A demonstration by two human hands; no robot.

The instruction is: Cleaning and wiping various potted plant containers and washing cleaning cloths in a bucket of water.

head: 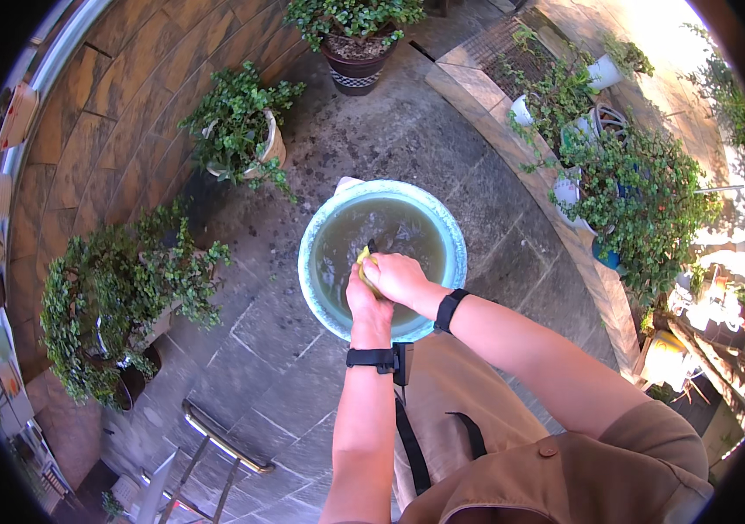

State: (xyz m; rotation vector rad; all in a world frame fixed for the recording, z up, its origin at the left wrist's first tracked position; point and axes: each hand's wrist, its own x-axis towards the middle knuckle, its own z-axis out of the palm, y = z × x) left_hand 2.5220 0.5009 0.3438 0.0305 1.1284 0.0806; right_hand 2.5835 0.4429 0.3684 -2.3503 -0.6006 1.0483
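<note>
My left hand [368,300] and my right hand [400,275] press together around a crumpled yellow cloth [364,257]. A small dark patch shows at its upper end, and the rest of it is mostly hidden by my fingers. Both hands are over a round basin [308,262] with a pale turquoise, speckled rim. Murky greenish-brown water [405,223] fills much of the basin. Each wrist wears a black strap.
Potted leafy plants stand left, in a white pot [274,141] and a dark planter [130,386]. A brown pot [356,69] is beyond the basin. More pots line a raised stone border [530,177] at right. A metal-railed stand [222,439] is lower left.
</note>
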